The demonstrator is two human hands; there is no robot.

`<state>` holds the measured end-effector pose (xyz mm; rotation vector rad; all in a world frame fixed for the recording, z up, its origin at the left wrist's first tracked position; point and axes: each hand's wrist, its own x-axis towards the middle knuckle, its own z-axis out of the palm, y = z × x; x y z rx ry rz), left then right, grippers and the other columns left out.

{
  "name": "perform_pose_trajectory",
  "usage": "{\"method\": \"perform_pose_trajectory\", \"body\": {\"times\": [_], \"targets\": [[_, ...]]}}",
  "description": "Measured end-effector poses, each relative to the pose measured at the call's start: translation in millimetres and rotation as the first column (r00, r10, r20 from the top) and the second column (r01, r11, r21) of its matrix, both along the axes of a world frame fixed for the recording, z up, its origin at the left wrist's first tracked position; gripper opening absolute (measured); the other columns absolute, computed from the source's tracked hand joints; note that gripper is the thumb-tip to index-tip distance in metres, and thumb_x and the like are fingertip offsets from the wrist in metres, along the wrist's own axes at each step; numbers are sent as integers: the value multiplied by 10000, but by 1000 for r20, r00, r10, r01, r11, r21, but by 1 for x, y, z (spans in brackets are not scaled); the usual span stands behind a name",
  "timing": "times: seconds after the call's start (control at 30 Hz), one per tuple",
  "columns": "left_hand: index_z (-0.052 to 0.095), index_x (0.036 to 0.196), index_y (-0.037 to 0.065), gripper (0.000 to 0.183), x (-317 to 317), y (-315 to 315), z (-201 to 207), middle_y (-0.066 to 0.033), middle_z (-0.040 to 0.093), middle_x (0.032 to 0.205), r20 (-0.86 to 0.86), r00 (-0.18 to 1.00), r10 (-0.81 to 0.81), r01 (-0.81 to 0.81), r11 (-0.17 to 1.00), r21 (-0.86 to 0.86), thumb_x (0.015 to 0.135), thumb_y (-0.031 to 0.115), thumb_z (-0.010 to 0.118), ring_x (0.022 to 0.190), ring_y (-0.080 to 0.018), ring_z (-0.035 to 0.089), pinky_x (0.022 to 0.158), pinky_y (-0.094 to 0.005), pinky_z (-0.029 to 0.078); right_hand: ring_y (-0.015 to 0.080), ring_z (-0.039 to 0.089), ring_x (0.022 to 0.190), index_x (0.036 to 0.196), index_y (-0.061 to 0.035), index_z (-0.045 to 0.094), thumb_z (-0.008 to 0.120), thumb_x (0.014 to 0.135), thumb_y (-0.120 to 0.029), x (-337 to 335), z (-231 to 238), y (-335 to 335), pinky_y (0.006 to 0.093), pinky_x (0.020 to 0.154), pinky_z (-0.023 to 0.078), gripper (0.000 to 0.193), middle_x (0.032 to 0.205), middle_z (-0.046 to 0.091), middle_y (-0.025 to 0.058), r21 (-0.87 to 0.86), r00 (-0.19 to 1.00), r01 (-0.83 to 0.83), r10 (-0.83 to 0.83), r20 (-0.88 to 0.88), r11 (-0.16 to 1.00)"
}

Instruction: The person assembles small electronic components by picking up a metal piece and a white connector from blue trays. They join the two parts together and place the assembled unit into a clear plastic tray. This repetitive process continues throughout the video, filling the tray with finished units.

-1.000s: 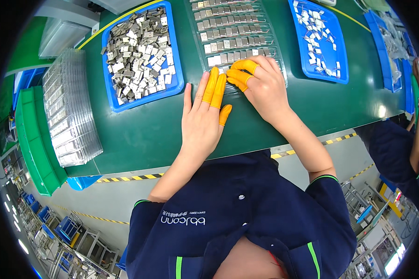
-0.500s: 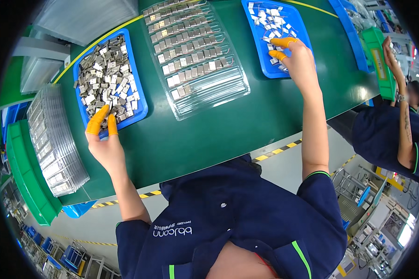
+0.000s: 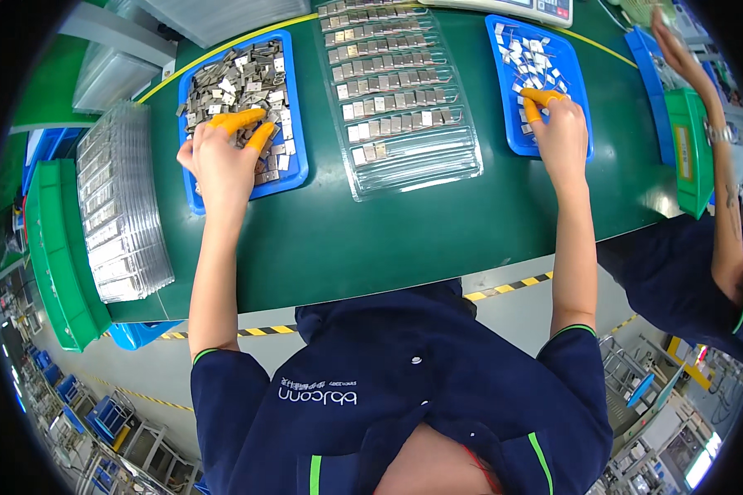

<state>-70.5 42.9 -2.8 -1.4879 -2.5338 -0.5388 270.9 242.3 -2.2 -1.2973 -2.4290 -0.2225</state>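
Over the left blue tray (image 3: 300,165), which is heaped with small silver metal connector shells (image 3: 231,87), hovers my left hand (image 3: 223,165). Orange finger cots cover its thumb and forefinger, whose tips come close together; what lies between them is too small to make out. My right hand (image 3: 563,136) reaches into the right blue tray (image 3: 512,124) among small white pieces with thin wires (image 3: 530,58). Its orange-covered thumb and forefinger are pinched, and their contents are hidden. Between the trays lies a clear plastic blister tray (image 3: 421,169) with rows of metal pieces; its nearest filled row holds only a few.
A stack of clear blister trays (image 3: 128,214) and a green bin (image 3: 58,256) stand at the left. A scale (image 3: 545,8) sits at the far edge. On the right, another green bin (image 3: 687,148) adjoins a co-worker's raised arm (image 3: 722,173). The green table (image 3: 371,247) ends near my body.
The whole view has shifted, with the table things now further right. My left hand has moved from the left tray's near edge further over its shells. My right hand's thumb and forefinger have closed together.
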Motion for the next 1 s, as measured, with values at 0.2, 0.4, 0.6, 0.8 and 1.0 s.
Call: {"method": "perform_pose_trajectory", "body": {"times": [0.2,0.4,0.6,0.8,1.0], "targets": [[666,831,16,251,-10,7,-7,-107,625,829,85,995,-59,66,994,-83,704,223,731,821,-250,557,815,-376,319,238,619,732,938,-21,665,639,803,-89,2,6,-14,328,662,472,153,833,652,143,-195,912,66,-138,-386,979],[651,799,-6,211,-11,12,-10,-127,619,769,155,979,-130,137,990,-33,708,170,724,713,-283,580,755,-387,372,146,653,736,947,-8,662,648,797,-51,-8,13,-28,240,682,485,156,851,676,89,-413,741,-69,-230,-631,908],[669,894,-5,209,-18,15,-2,-150,654,798,246,957,-153,190,973,-134,711,86,708,680,-248,622,634,-316,478,136,660,799,929,25,654,660,772,-10,-26,18,-51,216,716,500,161,856,677,72,-561,667,-382,-201,-717,734],[633,1026,-25,271,-2,-8,15,-57,641,828,735,657,-168,-13,972,233,786,94,674,726,-100,567,713,-267,474,199,660,840,969,52,607,655,777,47,-63,35,-94,249,739,525,198,931,649,111,-579,420,-631,-400,-815,517],[510,1176,-67,368,57,-38,-5,-120,594,1060,681,-342,-647,-491,741,458,845,66,600,922,-171,573,828,-263,455,133,646,813,959,41,609,694,744,35,-118,38,-139,224,728,521,231,902,661,77,-499,242,-771,-543,-804,395]]}}
